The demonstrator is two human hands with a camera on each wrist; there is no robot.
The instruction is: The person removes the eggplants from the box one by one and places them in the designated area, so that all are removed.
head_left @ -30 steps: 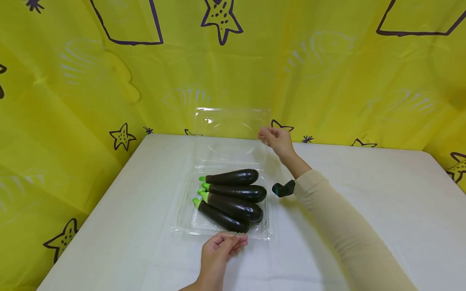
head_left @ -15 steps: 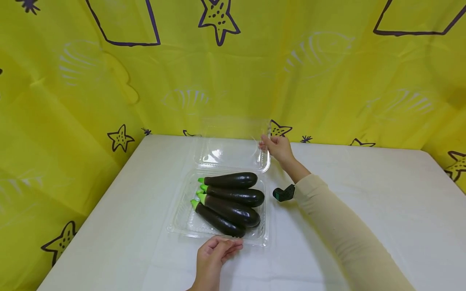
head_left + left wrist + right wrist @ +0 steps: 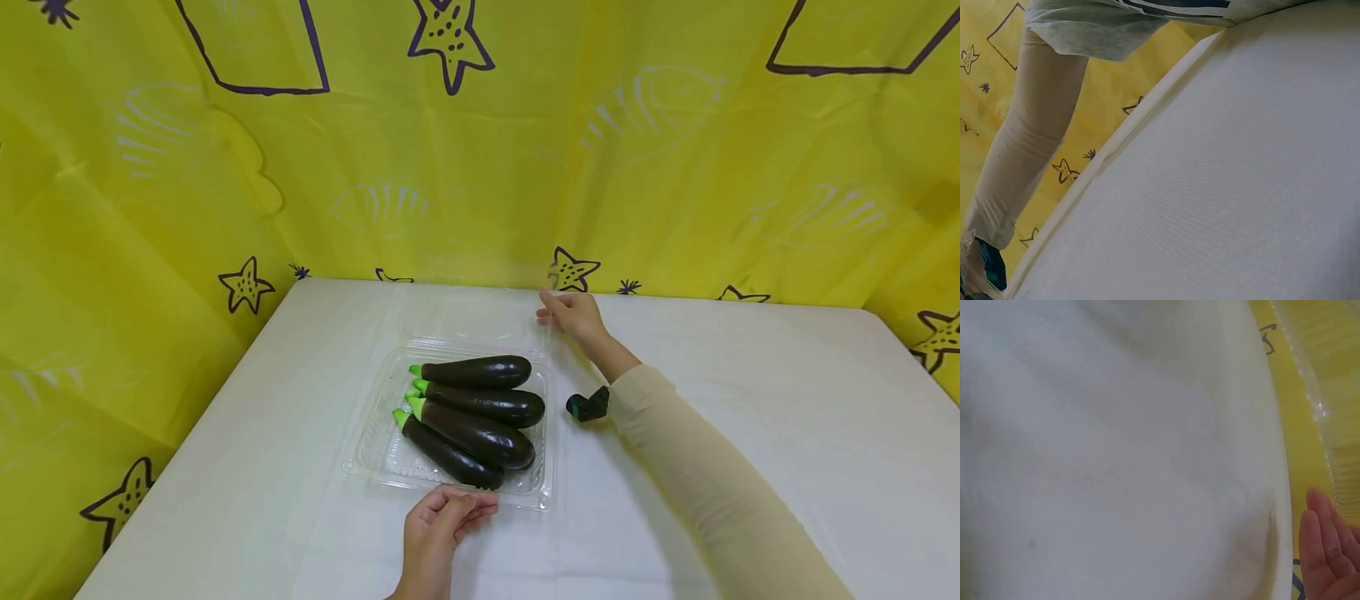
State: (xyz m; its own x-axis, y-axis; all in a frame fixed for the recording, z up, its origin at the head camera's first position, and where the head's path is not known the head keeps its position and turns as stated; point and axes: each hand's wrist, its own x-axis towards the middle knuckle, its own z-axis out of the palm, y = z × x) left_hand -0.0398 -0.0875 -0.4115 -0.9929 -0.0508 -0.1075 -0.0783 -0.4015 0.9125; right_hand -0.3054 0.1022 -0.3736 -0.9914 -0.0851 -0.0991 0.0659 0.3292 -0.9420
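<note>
Several dark eggplants with green stems lie side by side in a clear plastic container on the table. At the front rim, the left hand pinches the edge between thumb and fingers. The container's hinged lid stands raised behind the eggplants, faint against the backdrop. Its right edge is held by the right hand, thumb against fingers. In the right wrist view the lid's ribbed edge rises above the right hand's fingers. The left wrist view does not show the left hand.
A white cloth covers the table. Yellow curtains with drawn stars and fish stand behind and at both sides. A small black wrist camera hangs below the right wrist, right of the container.
The right hand has moved slightly down, and the raised lid's tilt has changed, its top edge now lower in view. The left hand stays at the front rim; the container appears slightly lower in view.
</note>
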